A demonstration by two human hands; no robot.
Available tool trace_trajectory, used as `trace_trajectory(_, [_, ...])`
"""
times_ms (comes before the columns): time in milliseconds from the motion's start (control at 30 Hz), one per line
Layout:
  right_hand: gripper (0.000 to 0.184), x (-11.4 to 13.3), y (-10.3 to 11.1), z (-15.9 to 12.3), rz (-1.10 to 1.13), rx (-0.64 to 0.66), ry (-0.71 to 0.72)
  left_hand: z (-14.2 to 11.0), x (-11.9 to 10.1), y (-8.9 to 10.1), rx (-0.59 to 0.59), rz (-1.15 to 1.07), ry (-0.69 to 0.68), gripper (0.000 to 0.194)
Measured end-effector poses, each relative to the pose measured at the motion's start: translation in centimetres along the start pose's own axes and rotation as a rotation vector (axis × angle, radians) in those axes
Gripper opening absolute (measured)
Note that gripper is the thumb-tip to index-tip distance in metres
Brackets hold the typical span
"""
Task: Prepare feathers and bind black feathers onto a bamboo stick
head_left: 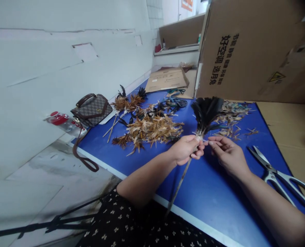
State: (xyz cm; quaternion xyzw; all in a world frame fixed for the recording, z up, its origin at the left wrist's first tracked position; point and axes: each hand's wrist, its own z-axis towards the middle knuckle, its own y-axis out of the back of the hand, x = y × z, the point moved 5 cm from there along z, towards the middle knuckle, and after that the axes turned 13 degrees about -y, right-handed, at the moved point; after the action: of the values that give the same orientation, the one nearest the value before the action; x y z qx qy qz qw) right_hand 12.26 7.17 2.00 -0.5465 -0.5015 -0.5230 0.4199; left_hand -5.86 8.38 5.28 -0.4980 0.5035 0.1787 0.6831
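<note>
My left hand (187, 150) is wrapped round a thin stick (178, 185) just below a bunch of black feathers (206, 111) at its top. The stick slants down past the table's near edge, with the feathers fanned upward. Pale quill ends and white strands show where the bunch meets the stick. Close by on the right, my right hand (228, 154) pinches finger and thumb on a thin white string that runs towards the feather base; its full course is too fine to follow. Large scissors (271, 168) with parted blades lie beside my right forearm.
On the blue table (211, 206) lie a pile of brown feathers (155, 128), finished-looking feather sticks (126, 103), blue-green strips (175, 102) and loose feathers (232, 115). A handbag (92, 111) and bottle (67, 122) sit left. A large cardboard box (250, 51) stands behind.
</note>
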Motion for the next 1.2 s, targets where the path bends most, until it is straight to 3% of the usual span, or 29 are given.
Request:
trace_trajectory(133, [0.059, -0.2, -0.4, -0.4, 0.001, 0.024, 0.016, 0.8, -1.0, 1.6, -0.140, 0.065, -0.024, 0.031])
trace_trajectory(467, [0.061, -0.3, -1.6, -1.3, -0.025, 0.148, 0.037, 1.6, 1.0, 1.9, -0.055, 0.025, -0.022, 0.036])
trace_trajectory(833, [0.059, 1.1, 2.1, 0.7, -0.344, 0.213, 0.047, 1.6, -0.5, 2.7, -0.088, 0.072, -0.024, 0.035])
trace_trajectory(900, [0.062, 1.1, 3.0, 1.1, -0.342, 0.173, 0.031, 1.5, -0.9, 2.8, -0.095, 0.084, -0.039, 0.034])
trace_trajectory(1067, [0.067, 0.7, 4.8, 1.9, -0.257, -0.065, 0.020, 0.9, -2.2, 2.3, -0.102, 0.118, -0.084, 0.030])
trace_trajectory(1200, [0.060, 0.4, 3.9, 1.7, -0.154, -0.108, -0.011, -0.1, -1.5, 0.4, 0.026, 0.097, -0.058, 0.036])
